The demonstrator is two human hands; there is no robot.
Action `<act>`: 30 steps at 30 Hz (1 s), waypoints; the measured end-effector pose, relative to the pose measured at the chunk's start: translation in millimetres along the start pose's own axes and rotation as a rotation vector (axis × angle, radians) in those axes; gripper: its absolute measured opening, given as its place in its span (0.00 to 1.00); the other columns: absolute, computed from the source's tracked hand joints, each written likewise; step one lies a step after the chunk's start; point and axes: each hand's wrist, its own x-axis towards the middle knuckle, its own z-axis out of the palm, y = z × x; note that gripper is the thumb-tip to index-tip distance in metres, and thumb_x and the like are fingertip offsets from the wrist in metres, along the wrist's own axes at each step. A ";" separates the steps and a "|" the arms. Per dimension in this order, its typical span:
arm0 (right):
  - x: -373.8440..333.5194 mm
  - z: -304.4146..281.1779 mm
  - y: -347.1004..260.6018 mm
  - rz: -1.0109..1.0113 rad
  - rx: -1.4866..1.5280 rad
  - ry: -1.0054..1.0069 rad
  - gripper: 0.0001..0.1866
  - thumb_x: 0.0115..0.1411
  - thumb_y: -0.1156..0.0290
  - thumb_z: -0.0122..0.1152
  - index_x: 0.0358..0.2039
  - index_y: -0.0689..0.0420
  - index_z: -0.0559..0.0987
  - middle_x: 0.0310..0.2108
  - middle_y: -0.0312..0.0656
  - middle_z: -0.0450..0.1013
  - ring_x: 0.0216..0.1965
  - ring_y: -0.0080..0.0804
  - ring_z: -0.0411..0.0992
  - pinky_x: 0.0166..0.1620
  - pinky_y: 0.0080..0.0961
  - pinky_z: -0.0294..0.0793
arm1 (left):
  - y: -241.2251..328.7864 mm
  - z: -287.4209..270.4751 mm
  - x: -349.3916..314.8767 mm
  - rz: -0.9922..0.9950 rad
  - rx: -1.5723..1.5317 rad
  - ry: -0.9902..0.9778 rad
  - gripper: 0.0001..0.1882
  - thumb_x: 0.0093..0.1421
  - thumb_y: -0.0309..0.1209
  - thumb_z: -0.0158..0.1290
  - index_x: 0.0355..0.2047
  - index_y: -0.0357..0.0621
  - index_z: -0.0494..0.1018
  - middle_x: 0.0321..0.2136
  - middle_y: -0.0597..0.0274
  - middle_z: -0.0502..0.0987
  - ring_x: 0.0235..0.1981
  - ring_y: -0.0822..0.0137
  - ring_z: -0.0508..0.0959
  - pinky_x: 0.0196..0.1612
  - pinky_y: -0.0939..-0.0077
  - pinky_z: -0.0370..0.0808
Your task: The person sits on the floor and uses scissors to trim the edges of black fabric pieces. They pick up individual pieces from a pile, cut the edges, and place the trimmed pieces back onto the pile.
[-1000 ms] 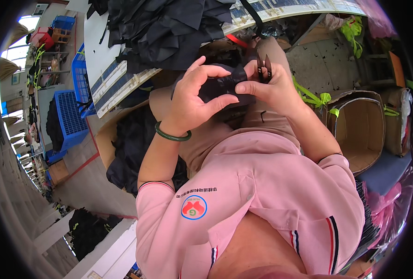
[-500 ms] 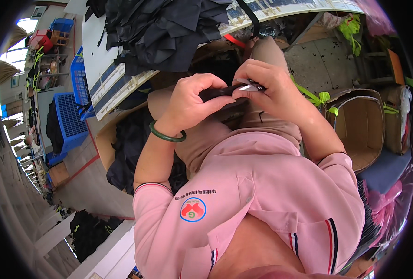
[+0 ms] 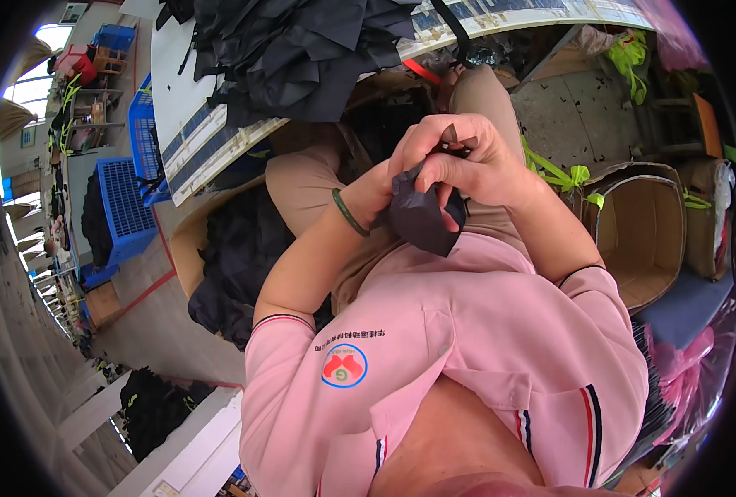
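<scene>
"Right hand (image 3: 477,172) closes on what?"

"It pinches black cloth (image 3: 424,220) between thumb and fingers, dark scissors (image 3: 449,135) tucked in the same grip."

"How does the cloth look?"

"Smooth, matt and folded, hanging to a blunt corner above the lap, just in front of the pink shirt (image 3: 500,323)."

"And the pose?"

"Elbows bent, wrists turned inward; the left hand (image 3: 374,189) is partly hidden behind the cloth, so I can't tell its grip."
</scene>
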 end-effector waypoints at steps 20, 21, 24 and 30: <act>3.6 -10.5 6.2 -0.087 -0.398 0.326 0.05 0.57 0.71 0.60 0.32 0.59 0.75 0.24 0.27 0.67 0.28 0.13 0.63 0.30 0.14 0.62 | 13.8 27.8 -18.9 0.702 0.813 0.437 0.10 0.50 0.17 0.59 0.32 0.38 0.71 0.30 0.68 0.71 0.32 0.78 0.69 0.39 0.84 0.67; 3.5 -10.3 3.6 -0.044 -0.309 0.313 0.06 0.57 0.71 0.60 0.33 0.58 0.75 0.24 0.27 0.67 0.28 0.13 0.63 0.30 0.14 0.62 | 14.8 27.2 -19.4 0.721 0.854 0.432 0.10 0.50 0.16 0.59 0.32 0.38 0.71 0.30 0.68 0.71 0.32 0.78 0.69 0.38 0.83 0.67; 4.3 -11.3 2.5 0.042 -0.175 0.294 0.07 0.57 0.70 0.61 0.34 0.57 0.76 0.26 0.28 0.68 0.29 0.12 0.64 0.32 0.14 0.63 | 16.9 26.6 -19.0 0.791 0.928 0.419 0.10 0.49 0.15 0.58 0.31 0.37 0.71 0.30 0.67 0.70 0.32 0.77 0.69 0.38 0.83 0.67; 7.0 -5.0 10.1 -0.127 -0.288 0.370 0.09 0.57 0.70 0.62 0.34 0.61 0.76 0.27 0.28 0.68 0.31 0.14 0.63 0.36 0.16 0.64 | 13.7 24.0 -17.6 0.798 0.730 0.481 0.08 0.51 0.16 0.56 0.32 0.37 0.73 0.33 0.67 0.71 0.32 0.78 0.69 0.38 0.84 0.66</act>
